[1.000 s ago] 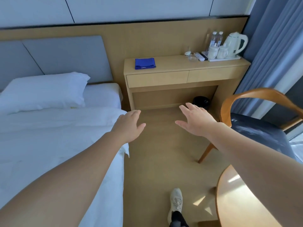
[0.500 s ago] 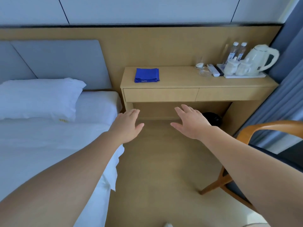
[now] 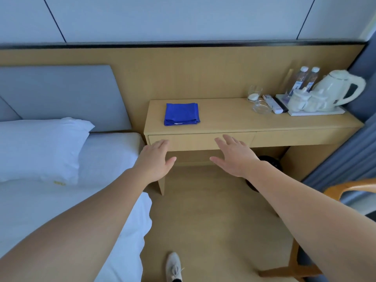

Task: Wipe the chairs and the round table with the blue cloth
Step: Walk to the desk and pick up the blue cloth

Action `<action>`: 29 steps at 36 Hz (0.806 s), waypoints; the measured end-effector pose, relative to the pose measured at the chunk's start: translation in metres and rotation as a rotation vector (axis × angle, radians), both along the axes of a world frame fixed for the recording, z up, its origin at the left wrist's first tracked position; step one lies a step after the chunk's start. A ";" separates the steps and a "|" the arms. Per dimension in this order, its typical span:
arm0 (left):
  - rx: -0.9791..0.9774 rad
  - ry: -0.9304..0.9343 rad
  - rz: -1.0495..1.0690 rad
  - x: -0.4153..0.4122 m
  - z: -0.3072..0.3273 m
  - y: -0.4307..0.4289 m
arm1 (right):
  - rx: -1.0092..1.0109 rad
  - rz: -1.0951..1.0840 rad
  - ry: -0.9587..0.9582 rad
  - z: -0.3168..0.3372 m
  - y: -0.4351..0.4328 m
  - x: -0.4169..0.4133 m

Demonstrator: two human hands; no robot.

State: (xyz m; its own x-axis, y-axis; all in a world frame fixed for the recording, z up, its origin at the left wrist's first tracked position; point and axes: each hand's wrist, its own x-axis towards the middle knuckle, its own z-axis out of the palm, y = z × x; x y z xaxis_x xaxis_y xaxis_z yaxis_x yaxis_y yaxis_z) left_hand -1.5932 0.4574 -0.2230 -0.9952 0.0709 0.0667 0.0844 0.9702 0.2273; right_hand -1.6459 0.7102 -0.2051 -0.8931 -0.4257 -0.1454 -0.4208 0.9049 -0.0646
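None of the wiping is judged done. The left hand [image 3: 154,161] is held out with its grip apart, nothing held. The cloth [image 3: 181,114] is seen folded flat on the far surface [image 3: 223,121], untouched, beyond both hands. The right hand [image 3: 234,157] is likewise spread and empty. One chair [image 3: 345,188] is glimpsed at right; the round table is not shown.

Chair [image 3: 351,187] cut off at the right edge; bin [image 3: 271,162] half hidden behind forearm [image 3: 289,194].

Legible text: none. Bottle labels [image 3: 300,84], far right on desk [image 3: 223,117]: print too small. Pillow [image 3: 40,147] mark, left of desk: illegible.
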 end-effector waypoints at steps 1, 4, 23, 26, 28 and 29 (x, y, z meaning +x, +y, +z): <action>0.004 0.000 -0.006 -0.011 -0.001 -0.007 | 0.000 -0.008 -0.003 0.000 -0.007 -0.009; 0.005 0.002 -0.023 -0.042 -0.003 -0.030 | 0.005 -0.031 -0.024 0.000 -0.029 -0.038; 0.024 -0.071 -0.051 -0.184 -0.032 -0.087 | 0.054 -0.034 -0.060 -0.024 -0.094 -0.170; 0.000 -0.082 -0.045 -0.208 -0.039 -0.085 | 0.058 -0.020 -0.060 -0.033 -0.095 -0.197; -0.017 -0.087 -0.035 -0.228 -0.043 -0.083 | 0.063 -0.007 -0.064 -0.040 -0.095 -0.217; -0.022 -0.091 -0.029 -0.239 -0.045 -0.082 | 0.069 0.004 -0.067 -0.043 -0.096 -0.228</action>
